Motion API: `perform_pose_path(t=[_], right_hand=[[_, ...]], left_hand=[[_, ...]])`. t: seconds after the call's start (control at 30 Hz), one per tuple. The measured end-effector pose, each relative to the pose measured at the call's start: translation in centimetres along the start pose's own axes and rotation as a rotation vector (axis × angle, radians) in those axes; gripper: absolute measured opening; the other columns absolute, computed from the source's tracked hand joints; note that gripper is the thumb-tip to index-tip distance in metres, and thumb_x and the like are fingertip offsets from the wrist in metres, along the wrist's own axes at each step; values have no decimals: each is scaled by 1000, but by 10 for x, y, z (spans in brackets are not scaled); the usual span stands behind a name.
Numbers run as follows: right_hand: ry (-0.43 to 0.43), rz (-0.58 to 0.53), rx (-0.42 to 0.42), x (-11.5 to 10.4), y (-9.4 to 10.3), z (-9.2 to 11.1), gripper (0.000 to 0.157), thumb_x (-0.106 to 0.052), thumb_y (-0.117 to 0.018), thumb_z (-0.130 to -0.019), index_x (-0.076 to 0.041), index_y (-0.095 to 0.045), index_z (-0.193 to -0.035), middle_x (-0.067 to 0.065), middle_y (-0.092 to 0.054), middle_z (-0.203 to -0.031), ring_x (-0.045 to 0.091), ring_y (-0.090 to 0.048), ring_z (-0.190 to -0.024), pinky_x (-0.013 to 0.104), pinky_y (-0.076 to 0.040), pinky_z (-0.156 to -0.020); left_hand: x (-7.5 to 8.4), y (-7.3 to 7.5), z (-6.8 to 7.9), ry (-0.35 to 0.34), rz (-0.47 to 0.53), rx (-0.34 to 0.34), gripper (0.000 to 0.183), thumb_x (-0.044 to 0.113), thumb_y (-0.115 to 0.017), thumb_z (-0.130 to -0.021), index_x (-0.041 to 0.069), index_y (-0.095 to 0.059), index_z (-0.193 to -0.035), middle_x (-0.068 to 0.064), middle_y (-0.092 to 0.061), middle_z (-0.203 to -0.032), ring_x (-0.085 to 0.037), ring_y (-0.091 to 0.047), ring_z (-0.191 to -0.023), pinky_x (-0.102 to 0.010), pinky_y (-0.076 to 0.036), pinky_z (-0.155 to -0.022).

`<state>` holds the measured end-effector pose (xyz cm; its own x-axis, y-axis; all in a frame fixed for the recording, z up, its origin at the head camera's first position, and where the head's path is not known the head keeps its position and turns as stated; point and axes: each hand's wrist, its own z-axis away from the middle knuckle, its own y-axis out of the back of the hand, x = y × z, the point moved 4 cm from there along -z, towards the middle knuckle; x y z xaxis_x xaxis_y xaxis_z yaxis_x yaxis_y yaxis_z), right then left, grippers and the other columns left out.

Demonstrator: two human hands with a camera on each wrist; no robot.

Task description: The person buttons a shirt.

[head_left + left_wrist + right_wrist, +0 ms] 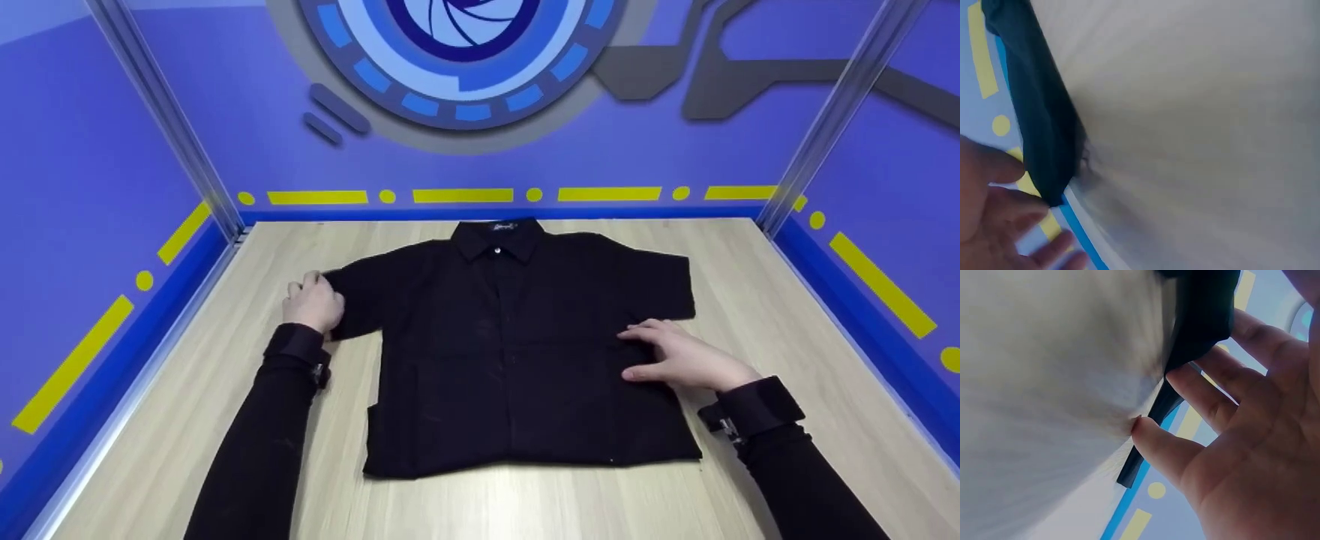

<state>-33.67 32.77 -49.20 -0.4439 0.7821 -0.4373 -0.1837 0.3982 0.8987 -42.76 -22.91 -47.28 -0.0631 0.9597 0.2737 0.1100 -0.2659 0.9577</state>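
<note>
A black short-sleeved button-up shirt (457,360) lies front up on the table, collar toward the back wall and lower edge toward me. My left hand (313,301) is at the end of the left-side sleeve (358,296). In the left wrist view, its thumb and forefinger stand a little apart at the sleeve's corner (1050,169), and the other fingers are blurred. On the other side, my right hand (686,356) rests at the shirt's side edge below the right-side sleeve (660,285). Its fingers (1202,394) are spread, with fingertips against the dark cloth (1204,320).
The light wood-grain table (757,300) is bounded by a blue back wall (360,169) and side walls with yellow markings. Metal posts (814,127) stand at the back corners. A black strap with a small device sits on each wrist.
</note>
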Motion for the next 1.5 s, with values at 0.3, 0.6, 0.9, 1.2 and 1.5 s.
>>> perform_pose_path(t=[0.3, 0.6, 0.9, 1.2, 1.5], right_hand=[[-3, -4, -2, 0, 2, 0, 76, -53, -80, -72, -12, -58, -132, 18, -51, -137, 38, -42, -128, 55, -35, -106], [-17, 63, -20, -2, 1, -1, 84, -61, -83, -60, -17, -61, -129, 5, -56, -122, 26, -48, -113, 47, -42, -97], [-22, 85, -15, -5, 1, -1, 85, -62, -84, -58, -17, -62, -128, 4, -55, -113, 22, -47, -104, 43, -44, -91], [-24, 69, -12, -4, 0, -1, 86, -61, -84, -57, -18, -62, -128, 4, -55, -113, 22, -47, -106, 43, -43, -92], [-8, 90, -34, -6, 1, 0, 84, -61, -84, -58, -17, -62, -127, 3, -55, -113, 23, -47, -106, 45, -44, -91]], left_hand=[[68, -21, 25, -316, 95, -318, 75, 47, -58, -92, -1, -37, -145, -31, -26, -152, -54, -23, -138, -61, -23, -113], [72, -35, 28, -237, 50, -496, 108, 61, -71, -77, 4, -18, -153, -25, -5, -159, -51, -1, -144, -62, -14, -116], [112, -16, 26, -283, -75, -357, 89, 49, -76, -77, 9, -39, -147, -22, -29, -155, -50, -27, -139, -62, -27, -111], [197, -27, 23, -427, 157, -42, 45, 32, -69, -87, 16, -61, -129, -7, -61, -130, -30, -56, -120, -47, -46, -100], [209, -64, 42, -361, 117, -259, 71, 36, -85, -71, 7, -59, -130, -14, -56, -136, -38, -47, -128, -48, -37, -109]])
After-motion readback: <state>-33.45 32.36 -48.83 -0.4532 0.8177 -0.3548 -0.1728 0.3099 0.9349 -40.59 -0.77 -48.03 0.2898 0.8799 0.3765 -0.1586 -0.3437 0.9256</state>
